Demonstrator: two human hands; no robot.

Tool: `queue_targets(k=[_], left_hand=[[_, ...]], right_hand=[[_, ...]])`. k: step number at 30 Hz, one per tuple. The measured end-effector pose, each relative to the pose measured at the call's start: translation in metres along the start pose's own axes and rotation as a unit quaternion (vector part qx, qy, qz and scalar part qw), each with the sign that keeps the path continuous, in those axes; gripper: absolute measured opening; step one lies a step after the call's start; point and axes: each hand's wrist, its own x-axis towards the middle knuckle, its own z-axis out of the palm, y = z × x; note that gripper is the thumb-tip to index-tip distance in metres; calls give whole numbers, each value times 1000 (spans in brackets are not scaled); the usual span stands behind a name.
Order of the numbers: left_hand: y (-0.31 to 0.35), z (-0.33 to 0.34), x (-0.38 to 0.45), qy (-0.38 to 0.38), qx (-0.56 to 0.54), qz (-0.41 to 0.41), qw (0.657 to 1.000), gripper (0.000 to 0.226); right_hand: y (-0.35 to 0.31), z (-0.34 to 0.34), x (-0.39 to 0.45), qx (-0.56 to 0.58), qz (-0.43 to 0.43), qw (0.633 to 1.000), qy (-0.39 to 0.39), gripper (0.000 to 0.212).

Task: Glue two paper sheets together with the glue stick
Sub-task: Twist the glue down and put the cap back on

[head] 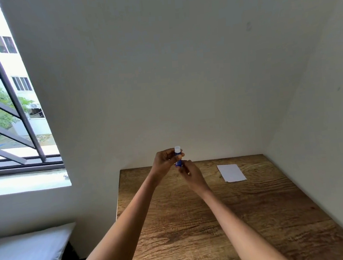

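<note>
A blue glue stick with a whitish top stands upright in the air above the far edge of the wooden table. My left hand grips its upper body with curled fingers. My right hand pinches the stick's bottom end from below. A white paper sheet lies flat on the table to the right of my hands, near the back; whether it is one sheet or two stacked I cannot tell.
White walls close the table in at the back and right. A window with dark bars is at the left, and a white pillow lies at the lower left, beside the table's left edge.
</note>
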Motion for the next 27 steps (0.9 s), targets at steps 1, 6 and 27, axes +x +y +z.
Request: queue_targets(k=[1, 6, 27], left_hand=[[0, 0, 0, -1, 0, 1, 1000, 21], [1, 8, -4, -4, -2, 0, 1000, 21], [7, -6, -15, -22, 13, -2, 1000, 25]], right_hand=[[1, 2, 0, -24, 2, 999, 21, 19], [-6, 15, -6, -38, 53, 988, 142, 22], [-19, 8, -15, 11, 4, 1000, 15, 18]])
